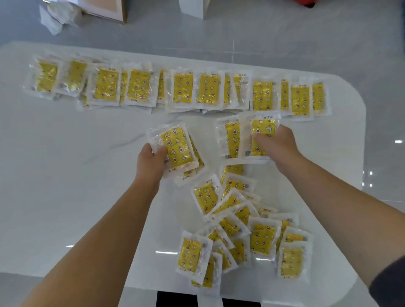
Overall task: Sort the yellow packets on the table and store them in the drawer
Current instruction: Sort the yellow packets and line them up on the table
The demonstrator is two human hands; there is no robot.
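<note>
- A glossy grey floor (263,32) fills the top of the view, with a thin pale seam crossing it.
- Crumpled white wrapping (58,16) lies on it at top left.
- A box (105,9) with a brown cardboard edge sits just beside the wrapping.
- A white upright object (192,8) stands at top centre, cut off by the frame.
- A red object (304,2) peeks in at the top edge.

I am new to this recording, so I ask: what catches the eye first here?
A long row of yellow packets lines the far side of the white table, and a loose heap of them lies front right. Between them, the left hand grips a small stack and the right hand grips a packet.
</note>
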